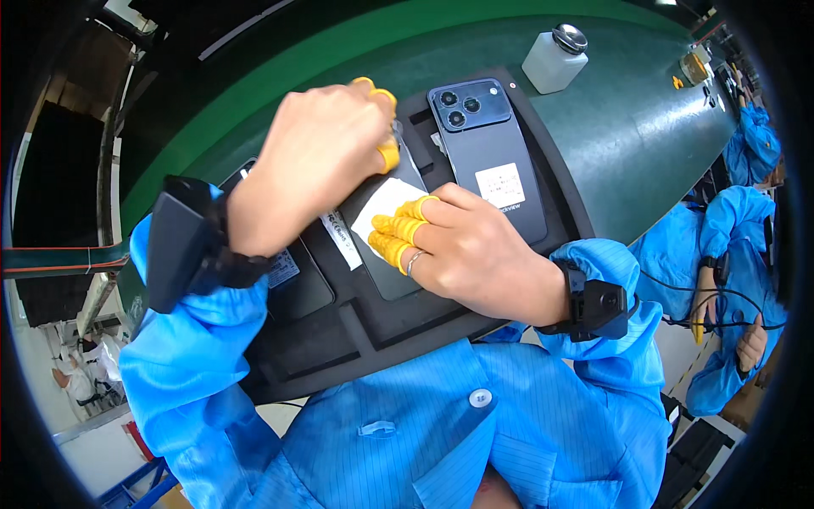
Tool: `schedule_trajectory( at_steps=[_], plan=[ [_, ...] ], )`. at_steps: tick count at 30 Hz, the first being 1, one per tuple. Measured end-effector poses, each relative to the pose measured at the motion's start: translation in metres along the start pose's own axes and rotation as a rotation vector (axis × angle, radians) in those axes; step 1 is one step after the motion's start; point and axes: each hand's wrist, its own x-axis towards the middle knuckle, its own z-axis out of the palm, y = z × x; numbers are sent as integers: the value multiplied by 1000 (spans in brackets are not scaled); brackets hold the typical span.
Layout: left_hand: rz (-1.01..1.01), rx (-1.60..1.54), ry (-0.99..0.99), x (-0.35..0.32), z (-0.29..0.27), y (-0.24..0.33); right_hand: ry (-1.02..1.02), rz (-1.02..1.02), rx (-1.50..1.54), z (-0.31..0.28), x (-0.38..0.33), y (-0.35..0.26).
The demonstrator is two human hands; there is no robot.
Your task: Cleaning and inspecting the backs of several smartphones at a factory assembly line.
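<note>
A dark phone lies in the middle slot of a black foam tray. My right hand, with yellow finger cots on several fingers and a ring, is closed on a white wipe and presses it onto this phone. Over the phone's upper end is my left hand, its fingers in yellow cots and curled; what they hold, if anything, is hidden. To the right lies another dark phone, back up, with three lenses and a white label. A third phone sits at the left, partly under my left wrist.
A white bottle with a metal cap stands on the green table at the back right. Farther right is a small yellowish roll. Co-workers in blue coats sit at the right, with black cables near them.
</note>
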Motion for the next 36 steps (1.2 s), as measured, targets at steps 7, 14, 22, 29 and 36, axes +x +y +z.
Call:
schedule_trajectory(
  at_steps=[7, 14, 22, 29, 36],
  plan=[
    [-98, -240, 105, 0, -14, -24, 11, 2, -6, 0, -1, 1],
    [-97, -186, -53, -2, -2, -18, -27, 10, -13, -2, 0, 0],
    [-109, -28, 152, -8, -11, -41, -31, 46, 19, 1, 1, -1],
    [-321, -761, 401, -70, -63, -117, -101, 62, -30, -7, 6, -5],
    [-460, -933, 267, -117, -60, -70, -41, 381, 314, -46, 8, 15]
  ],
)
